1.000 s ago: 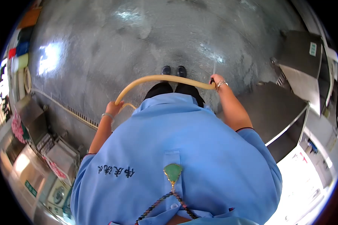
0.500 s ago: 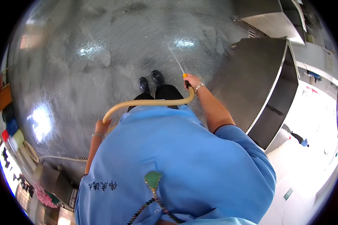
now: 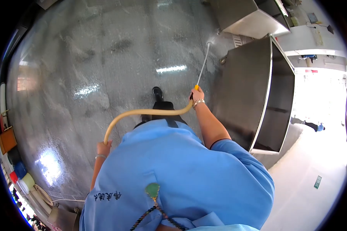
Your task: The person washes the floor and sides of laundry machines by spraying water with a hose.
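Note:
My right hand [image 3: 197, 94] is wrapped round a spray nozzle [image 3: 196, 87] with a yellow tip at the end of a tan hose [image 3: 150, 112]. A thin white jet of water [image 3: 202, 68] runs from the tip and strikes the floor near the foot of a steel cabinet. The hose bends across in front of my legs to my left hand [image 3: 103, 148], which grips it low at my left side. Part of the hose past that hand is hidden by my blue shirt.
The grey floor [image 3: 119, 73] is wet and shiny. A steel cabinet [image 3: 241, 88] stands close on my right, a second steel unit [image 3: 245, 17] ahead of it. A drain grate [image 3: 237, 40] lies between them. At the left edge are a coiled hose [image 3: 43, 194] and coloured containers. A person [image 3: 315, 126] is far right.
The jet has swung rightward, from the open floor to near the cabinet's foot. One boot has stepped forward and the other is mostly hidden. Both hands keep hold of nozzle and hose.

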`<move>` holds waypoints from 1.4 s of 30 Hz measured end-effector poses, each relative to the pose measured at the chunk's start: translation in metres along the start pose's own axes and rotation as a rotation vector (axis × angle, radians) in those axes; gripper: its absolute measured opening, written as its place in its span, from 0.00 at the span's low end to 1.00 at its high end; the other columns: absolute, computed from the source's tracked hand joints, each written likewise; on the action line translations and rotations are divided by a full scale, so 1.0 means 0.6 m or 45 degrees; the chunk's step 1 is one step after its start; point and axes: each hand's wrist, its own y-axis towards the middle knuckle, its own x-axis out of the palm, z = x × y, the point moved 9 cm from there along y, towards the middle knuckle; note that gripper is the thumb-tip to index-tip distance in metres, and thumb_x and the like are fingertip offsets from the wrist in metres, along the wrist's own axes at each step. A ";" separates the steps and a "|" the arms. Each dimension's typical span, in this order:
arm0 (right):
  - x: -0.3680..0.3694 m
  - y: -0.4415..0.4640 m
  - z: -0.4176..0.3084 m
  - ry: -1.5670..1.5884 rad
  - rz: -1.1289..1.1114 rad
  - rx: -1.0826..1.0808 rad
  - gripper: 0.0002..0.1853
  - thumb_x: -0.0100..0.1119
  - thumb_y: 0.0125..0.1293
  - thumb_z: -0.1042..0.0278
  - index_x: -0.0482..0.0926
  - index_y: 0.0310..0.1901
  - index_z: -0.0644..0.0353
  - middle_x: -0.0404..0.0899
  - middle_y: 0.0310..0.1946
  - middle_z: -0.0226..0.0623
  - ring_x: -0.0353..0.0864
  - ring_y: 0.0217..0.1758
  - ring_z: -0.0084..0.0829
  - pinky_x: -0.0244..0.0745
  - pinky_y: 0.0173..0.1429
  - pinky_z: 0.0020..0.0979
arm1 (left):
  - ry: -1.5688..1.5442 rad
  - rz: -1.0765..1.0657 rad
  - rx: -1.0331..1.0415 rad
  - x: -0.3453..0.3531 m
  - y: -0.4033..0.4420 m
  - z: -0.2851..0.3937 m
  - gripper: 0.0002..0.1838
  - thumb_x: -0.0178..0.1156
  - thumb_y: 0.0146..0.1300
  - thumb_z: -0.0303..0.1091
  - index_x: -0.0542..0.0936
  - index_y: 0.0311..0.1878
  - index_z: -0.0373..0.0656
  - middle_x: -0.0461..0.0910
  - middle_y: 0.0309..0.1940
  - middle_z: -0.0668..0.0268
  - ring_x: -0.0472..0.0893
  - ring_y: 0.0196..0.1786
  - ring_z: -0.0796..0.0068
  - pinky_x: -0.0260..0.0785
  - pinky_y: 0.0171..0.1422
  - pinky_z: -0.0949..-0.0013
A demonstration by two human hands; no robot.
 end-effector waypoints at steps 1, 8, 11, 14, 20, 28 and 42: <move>0.013 0.015 -0.013 -0.065 -0.066 0.009 0.09 0.50 0.53 0.76 0.69 0.38 0.58 0.66 0.16 0.32 0.67 0.13 0.26 0.64 0.14 0.30 | 0.028 -0.027 0.021 -0.008 0.005 0.037 0.20 0.61 0.50 0.48 0.77 0.19 0.38 0.74 0.13 0.62 0.74 0.19 0.72 0.65 0.26 0.66; 0.097 0.156 -0.161 -0.065 -0.199 0.034 0.22 0.49 0.53 0.75 0.66 0.53 0.54 0.67 0.16 0.31 0.67 0.13 0.26 0.64 0.14 0.29 | 0.003 -0.031 0.138 -0.038 0.114 0.250 0.21 0.61 0.50 0.50 0.77 0.20 0.37 0.74 0.14 0.61 0.74 0.19 0.70 0.65 0.26 0.66; 0.113 0.220 -0.248 -0.086 -0.215 0.044 0.23 0.49 0.54 0.75 0.65 0.54 0.53 0.67 0.16 0.31 0.67 0.13 0.25 0.63 0.14 0.29 | 0.099 -0.035 0.168 -0.055 0.148 0.351 0.22 0.60 0.51 0.50 0.77 0.22 0.37 0.75 0.15 0.59 0.75 0.20 0.66 0.65 0.27 0.64; 0.139 0.311 -0.325 -0.081 -0.207 -0.040 0.21 0.48 0.53 0.76 0.66 0.52 0.56 0.66 0.15 0.31 0.66 0.12 0.26 0.62 0.13 0.28 | 0.099 -0.064 0.188 -0.074 0.204 0.443 0.22 0.59 0.51 0.51 0.77 0.23 0.37 0.76 0.16 0.58 0.76 0.22 0.62 0.65 0.28 0.62; 0.234 0.397 -0.461 -0.050 -0.261 -0.137 0.19 0.47 0.53 0.76 0.66 0.50 0.59 0.66 0.15 0.31 0.66 0.11 0.26 0.62 0.12 0.29 | 0.144 0.071 0.240 -0.125 0.268 0.572 0.23 0.58 0.50 0.52 0.78 0.25 0.36 0.76 0.18 0.54 0.77 0.25 0.57 0.66 0.30 0.61; 0.411 0.517 -0.622 -0.005 -0.247 -0.283 0.29 0.48 0.54 0.77 0.58 0.60 0.52 0.65 0.16 0.29 0.64 0.11 0.23 0.62 0.12 0.27 | 0.112 0.064 0.129 -0.188 0.434 0.644 0.23 0.58 0.50 0.53 0.79 0.26 0.37 0.77 0.22 0.50 0.77 0.29 0.52 0.67 0.33 0.58; 0.667 0.676 -0.879 -0.146 -0.389 -0.295 0.33 0.50 0.53 0.76 0.54 0.63 0.53 0.67 0.17 0.29 0.67 0.12 0.23 0.63 0.14 0.25 | 0.108 -0.087 0.170 -0.330 0.746 0.934 0.25 0.57 0.51 0.55 0.78 0.26 0.35 0.77 0.20 0.53 0.77 0.27 0.55 0.66 0.32 0.59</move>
